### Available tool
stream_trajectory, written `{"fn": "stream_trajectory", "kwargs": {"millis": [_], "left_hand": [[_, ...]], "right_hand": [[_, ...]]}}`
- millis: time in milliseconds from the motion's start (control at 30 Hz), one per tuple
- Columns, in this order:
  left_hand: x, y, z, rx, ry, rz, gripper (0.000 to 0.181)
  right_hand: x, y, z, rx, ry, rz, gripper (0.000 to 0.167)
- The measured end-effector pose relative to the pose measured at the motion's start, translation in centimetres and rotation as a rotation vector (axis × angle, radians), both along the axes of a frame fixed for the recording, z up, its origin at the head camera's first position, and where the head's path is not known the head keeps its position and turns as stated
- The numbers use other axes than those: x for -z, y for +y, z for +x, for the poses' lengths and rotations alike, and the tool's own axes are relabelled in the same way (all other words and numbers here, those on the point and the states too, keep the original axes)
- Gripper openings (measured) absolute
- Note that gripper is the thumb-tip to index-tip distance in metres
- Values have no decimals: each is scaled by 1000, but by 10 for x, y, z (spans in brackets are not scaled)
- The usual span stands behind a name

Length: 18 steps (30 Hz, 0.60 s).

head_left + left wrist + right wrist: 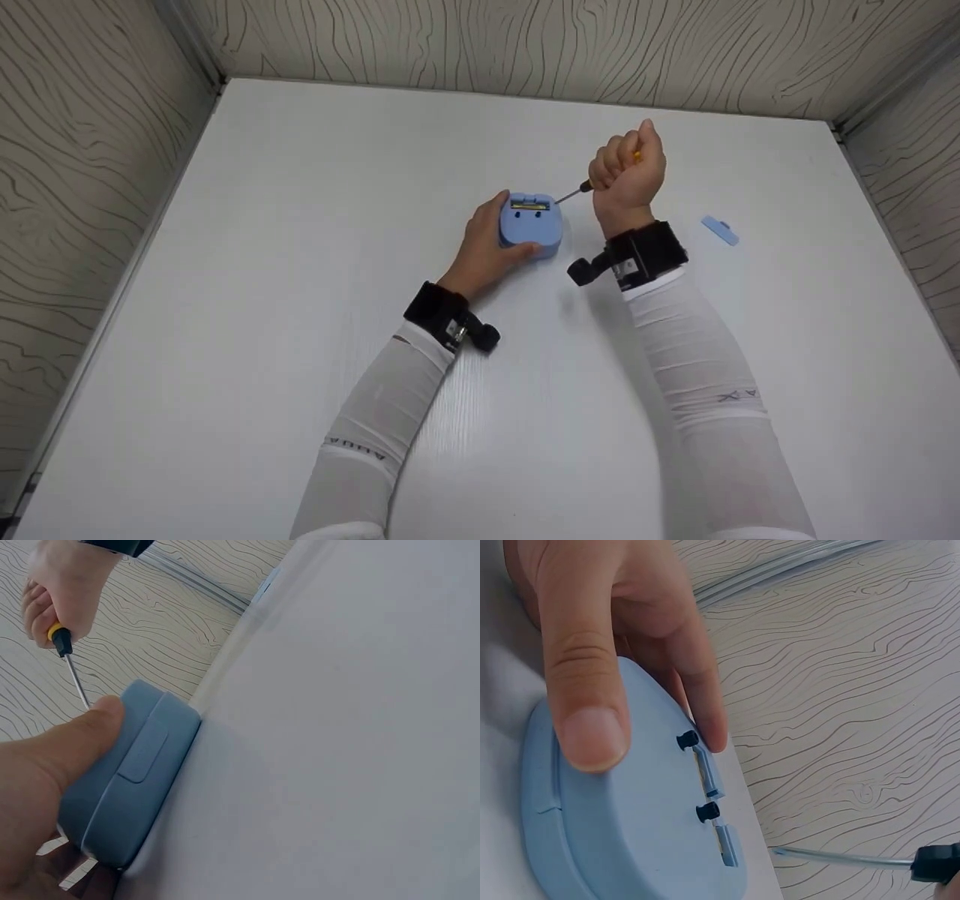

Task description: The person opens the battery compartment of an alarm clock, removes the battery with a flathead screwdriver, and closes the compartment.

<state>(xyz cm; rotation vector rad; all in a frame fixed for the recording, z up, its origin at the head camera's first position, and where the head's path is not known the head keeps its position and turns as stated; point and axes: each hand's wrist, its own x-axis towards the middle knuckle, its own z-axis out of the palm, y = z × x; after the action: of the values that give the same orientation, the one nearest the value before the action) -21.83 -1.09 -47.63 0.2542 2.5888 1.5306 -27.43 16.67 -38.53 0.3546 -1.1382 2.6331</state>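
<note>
While the left hand (482, 250) grips the blue battery-powered device (531, 233), apparently to steady it, the right hand (628, 174) grasps a screwdriver (586, 186) aimed at the device's far-right corner.

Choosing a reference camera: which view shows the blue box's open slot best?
Head: it looks onto the slot, with what looks like a battery inside. Right wrist shows it only at a slant; left wrist shows the blue box from the side, slot hidden.
</note>
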Motion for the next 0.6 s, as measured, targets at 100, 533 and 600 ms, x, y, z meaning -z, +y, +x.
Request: {"fn": "stream_trajectory", "kwargs": {"millis": [100,533,600], "left_hand": [[0,0,0,0,2,1,98],[0,-2,1,-5,3,9,98],[0,-2,1,-7,-1,7,98]], "right_hand": [[1,-3,-1,12,21,5,61],[5,-17,-1,70,49,95,59],[6,-18,-2,74,54,93,59]]}}
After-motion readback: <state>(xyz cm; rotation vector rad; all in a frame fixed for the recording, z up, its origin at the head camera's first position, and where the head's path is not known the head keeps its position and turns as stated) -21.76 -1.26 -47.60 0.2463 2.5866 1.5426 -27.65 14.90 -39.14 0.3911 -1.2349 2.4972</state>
